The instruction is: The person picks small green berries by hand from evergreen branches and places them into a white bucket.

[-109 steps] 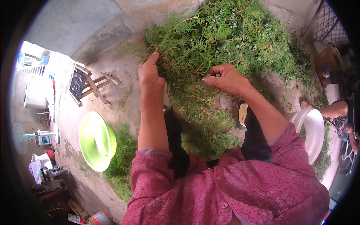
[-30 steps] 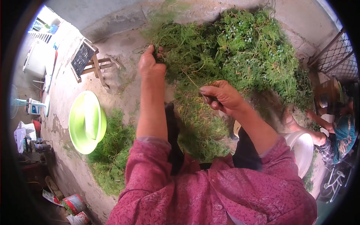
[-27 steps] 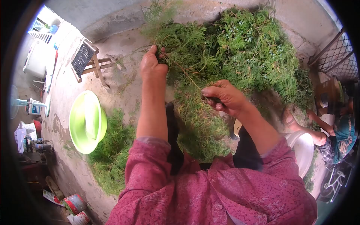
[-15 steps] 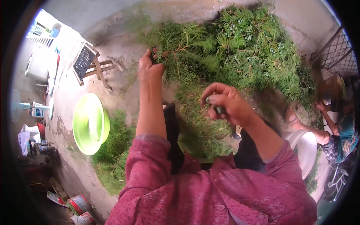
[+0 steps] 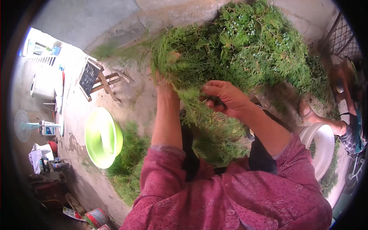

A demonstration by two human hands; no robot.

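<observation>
My left hand [image 5: 164,79] is closed around a leafy evergreen branch [image 5: 163,55], whose blurred green sprays cover most of my fingers. My right hand [image 5: 227,99] is curled shut just to the right, its thumb and forefinger pinched at the edge of the hanging sprays. Something small and dark shows under its curled fingers, too hidden to name. Behind both hands rises a large heap of evergreen branches [image 5: 264,50], dotted with pale bluish cones. Loose green clippings [image 5: 218,134] lie on the ground between my legs.
A lime-green basin [image 5: 90,136] stands at left, beside another pile of greenery [image 5: 128,168]. Beyond it are a wooden folding stool [image 5: 92,78] and a fan [image 5: 23,125]. At right are a white tub [image 5: 324,153] and another person's leg [image 5: 326,124].
The branch in my left hand has swung down and toward me. My right hand has moved slightly left, its fingertips now at the sprays. The whole view has shifted a little.
</observation>
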